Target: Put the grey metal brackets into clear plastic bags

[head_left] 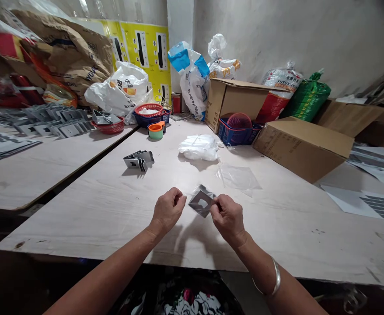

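Between my hands, above the table, is a grey flat piece (195, 207) with a cutout in its middle, inside a clear plastic bag (201, 189). My right hand (227, 215) pinches the bagged piece at its right corner. My left hand (168, 209) is closed in a pinch at the left, where a thin edge of the clear bag seems to reach its fingertips. Beyond my left hand stand several nested grey bent pieces (138, 161). A flat clear bag (239, 177) lies past my right hand, near a stack of white plastic bags (198, 147).
An orange and green tape roll (155, 130) sits before a red basket (148, 109). Blue baskets (233, 134) and cardboard boxes (305, 142) stand at the back right. On the left table (47, 170), many grey pieces (54, 120) lie beyond a dark gap. Printed sheets (359, 201) lie at right.
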Tool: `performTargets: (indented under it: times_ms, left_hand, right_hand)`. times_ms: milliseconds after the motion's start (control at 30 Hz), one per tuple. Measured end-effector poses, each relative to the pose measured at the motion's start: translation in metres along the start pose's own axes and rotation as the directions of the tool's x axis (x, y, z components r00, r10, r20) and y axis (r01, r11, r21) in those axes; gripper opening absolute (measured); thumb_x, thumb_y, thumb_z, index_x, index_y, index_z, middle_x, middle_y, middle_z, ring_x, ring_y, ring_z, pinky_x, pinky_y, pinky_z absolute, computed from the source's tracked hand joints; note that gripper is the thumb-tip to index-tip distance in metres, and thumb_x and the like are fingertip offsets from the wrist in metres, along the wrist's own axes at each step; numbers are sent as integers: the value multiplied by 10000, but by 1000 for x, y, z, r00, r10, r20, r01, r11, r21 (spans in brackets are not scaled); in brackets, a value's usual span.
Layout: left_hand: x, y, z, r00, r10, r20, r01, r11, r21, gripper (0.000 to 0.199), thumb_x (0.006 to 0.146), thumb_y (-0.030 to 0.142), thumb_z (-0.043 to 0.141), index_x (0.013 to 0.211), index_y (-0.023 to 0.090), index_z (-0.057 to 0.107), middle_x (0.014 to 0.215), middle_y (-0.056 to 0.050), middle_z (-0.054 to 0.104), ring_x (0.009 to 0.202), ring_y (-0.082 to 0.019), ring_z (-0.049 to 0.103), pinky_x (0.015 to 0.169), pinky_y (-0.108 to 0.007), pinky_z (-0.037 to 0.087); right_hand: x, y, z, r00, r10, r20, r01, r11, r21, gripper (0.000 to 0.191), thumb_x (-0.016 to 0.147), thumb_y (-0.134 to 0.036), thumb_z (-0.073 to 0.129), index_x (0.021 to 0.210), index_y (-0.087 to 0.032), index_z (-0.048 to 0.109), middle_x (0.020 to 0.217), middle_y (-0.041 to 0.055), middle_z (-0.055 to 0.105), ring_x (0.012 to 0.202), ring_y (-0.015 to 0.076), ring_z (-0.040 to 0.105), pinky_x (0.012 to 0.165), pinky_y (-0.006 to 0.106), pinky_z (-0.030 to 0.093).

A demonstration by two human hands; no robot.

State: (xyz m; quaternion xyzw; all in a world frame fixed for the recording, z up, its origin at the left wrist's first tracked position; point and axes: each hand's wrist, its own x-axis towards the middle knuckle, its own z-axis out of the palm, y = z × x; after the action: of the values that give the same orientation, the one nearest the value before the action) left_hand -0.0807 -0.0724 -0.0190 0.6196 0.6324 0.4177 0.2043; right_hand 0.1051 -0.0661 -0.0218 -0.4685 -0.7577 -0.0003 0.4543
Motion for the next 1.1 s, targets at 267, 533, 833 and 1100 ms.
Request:
performTargets:
  times_ms: [267, 533, 833, 1100]
  left_hand:
    - [-13, 9, 6, 976, -119, 183, 167, 946, -277, 256, 817, 375, 429, 648, 183, 444, 507, 63, 474, 358, -59, 403, 390, -191, 312]
    - [-15, 29, -5, 984, -27, 176, 74, 961, -266, 161, 799, 287, 456, 690, 176, 497, 484, 70, 450, 415, -56, 384, 424, -175, 311]
    - [-5, 20, -17, 990, -30, 135, 48, 990, -132, 156, 747, 234, 458, 638, 172, 552, 484, 52, 458, 449, -73, 395, 443, -189, 313]
    - [-11, 25, -19, 997, 73, -18, -74, 992, -98, 195, 783, 261, 462, 649, 165, 566, 532, 36, 471, 509, -77, 412, 497, -192, 337]
  right_hand:
    - [-7, 2, -1, 968, -215, 132, 240, 944, -225, 161, 764, -105, 404, 654, -180, 494, 609, 23, 488, 553, 134, 429, 518, 249, 298]
    - [-11, 7, 2, 953, -149, 265, 205, 958, -198, 138, 735, -95, 421, 669, -170, 515, 640, 37, 526, 578, 145, 469, 528, 247, 328]
    - [-7, 11, -4, 911, 199, 361, -306, 913, 271, 145, 791, -199, 459, 764, -165, 598, 607, -3, 546, 516, 114, 488, 481, 225, 390]
    - [-6, -15, -17, 944, 231, 234, -315, 839, 443, 103, 833, -244, 485, 768, -186, 541, 665, -19, 512, 572, 100, 495, 540, 225, 417]
